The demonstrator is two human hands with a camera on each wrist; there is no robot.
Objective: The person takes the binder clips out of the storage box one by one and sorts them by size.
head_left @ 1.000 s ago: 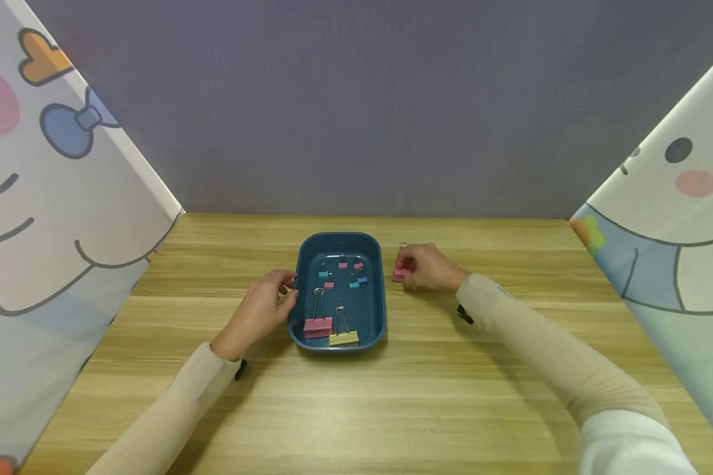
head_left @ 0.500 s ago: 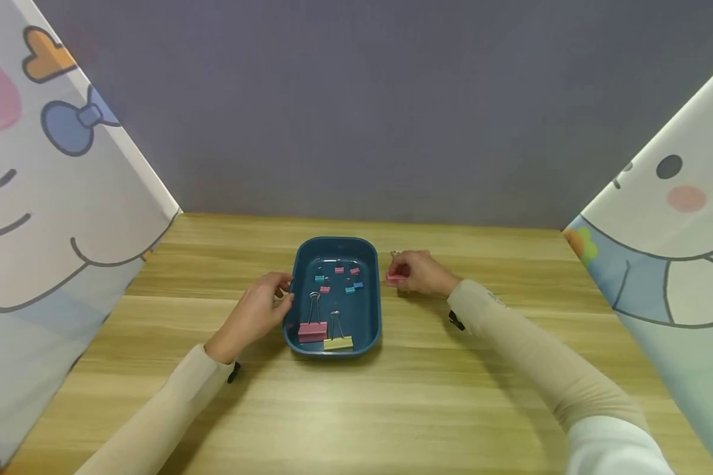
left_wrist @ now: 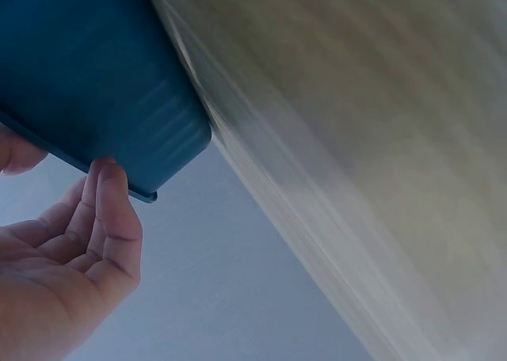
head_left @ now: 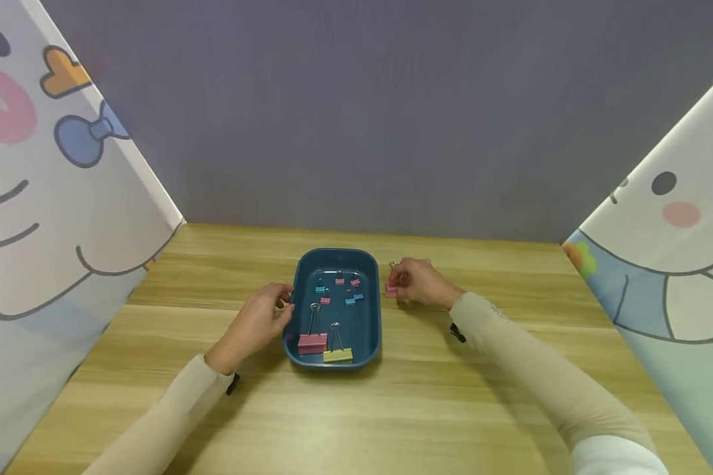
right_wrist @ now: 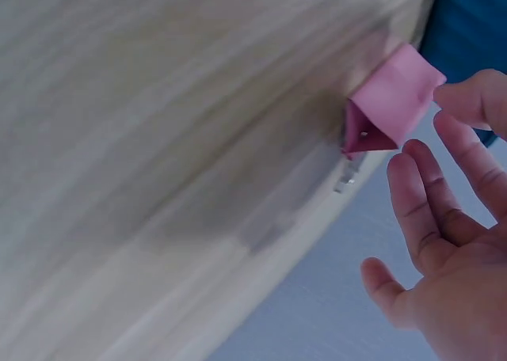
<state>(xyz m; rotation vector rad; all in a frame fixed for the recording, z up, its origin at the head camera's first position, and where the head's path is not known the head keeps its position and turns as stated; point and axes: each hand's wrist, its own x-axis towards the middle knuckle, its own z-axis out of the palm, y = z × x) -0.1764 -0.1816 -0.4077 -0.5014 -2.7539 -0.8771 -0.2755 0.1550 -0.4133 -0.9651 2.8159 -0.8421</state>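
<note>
My right hand (head_left: 418, 282) pinches a pink clip (right_wrist: 390, 100), just right of the tray (head_left: 371, 330). My left hand (head_left: 261, 318), fingers relaxed, touches the tray's left rim.

Pink binder clip (head_left: 391, 287) on the wooden table, just right of the blue tray (head_left: 370, 330).

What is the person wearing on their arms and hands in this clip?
Both arms are in snug beige sleeves reaching the wrists. A small black tab sits at each cuff, under the wrist. White fabric shows above the right sleeve at the frame's lower edge. The left hand and right hand are bare: no gloves or rings are visible.
</note>
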